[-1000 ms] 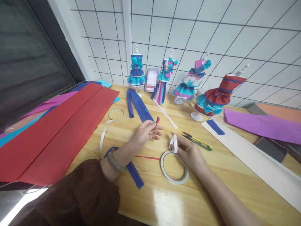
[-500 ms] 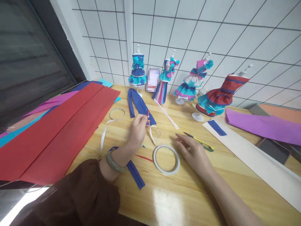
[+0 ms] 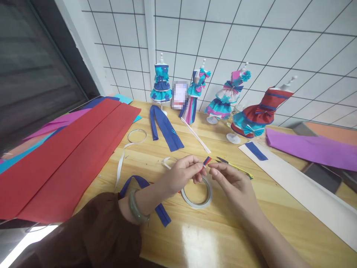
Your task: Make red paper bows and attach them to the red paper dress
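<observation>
My left hand (image 3: 185,173), with a jade-green bangle (image 3: 136,206) at the wrist, pinches a small red-and-blue strip (image 3: 207,160) above the table. Close beside the strip, the thumb and forefinger of my right hand (image 3: 234,182) are drawn together; anything between them is too small to make out. Below the hands lies a roll of white tape (image 3: 208,199), partly covered by my left fingers. Yellow-handled snips (image 3: 245,172) rest just behind my right hand. A folded blue strip (image 3: 163,216) passes under my left forearm.
Four small dress forms in colourful outfits, one in a red dress (image 3: 269,106), stand along the tiled wall. Red sheets (image 3: 72,156) cover the left side. A blue piece (image 3: 167,130), a thin tape ring (image 3: 137,136), a long white sheet (image 3: 295,193) and purple material (image 3: 309,147) lie around.
My left hand has moved right and toward me with the small strip, now over the tape roll. My right thumb and forefinger have come together beside it.
</observation>
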A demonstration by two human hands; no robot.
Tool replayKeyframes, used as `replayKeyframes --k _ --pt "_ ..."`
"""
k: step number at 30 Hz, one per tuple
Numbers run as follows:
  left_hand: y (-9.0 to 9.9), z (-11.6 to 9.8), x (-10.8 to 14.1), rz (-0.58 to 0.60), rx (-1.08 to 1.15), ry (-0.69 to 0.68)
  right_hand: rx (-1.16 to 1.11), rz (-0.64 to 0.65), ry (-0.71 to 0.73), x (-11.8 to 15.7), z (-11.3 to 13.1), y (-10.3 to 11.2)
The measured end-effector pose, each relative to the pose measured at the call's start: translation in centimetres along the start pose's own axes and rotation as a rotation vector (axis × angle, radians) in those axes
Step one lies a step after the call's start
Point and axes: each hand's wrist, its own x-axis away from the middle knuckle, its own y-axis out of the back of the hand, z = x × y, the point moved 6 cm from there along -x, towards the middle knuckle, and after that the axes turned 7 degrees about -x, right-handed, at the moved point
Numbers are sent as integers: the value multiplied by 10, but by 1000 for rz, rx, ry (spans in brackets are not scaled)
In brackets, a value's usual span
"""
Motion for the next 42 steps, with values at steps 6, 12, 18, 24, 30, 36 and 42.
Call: replayKeyframes --k 6,12,18,24,30,36,42 --pt "2 -2 0 -46 -170 -89 -172 40 -123 -1 1 -10" --pt "-1 1 0 -11 -122 -60 -239 32 -137 -2 0 -11" --pt "-2 5 -1 52 -29 -2 -386 136 -226 -4 -6 -16" --pt "-6 10 -1 176 122 99 -438 267 -252 -3 -7 -20" --pt "-8 14 1 239 216 203 -522 233 -281 -1 -6 -18" --pt "-12 17 5 335 259 280 -624 336 -307 -1 -1 -23" --pt "-11 19 4 356 133 320 -623 408 -344 0 -3 -24"
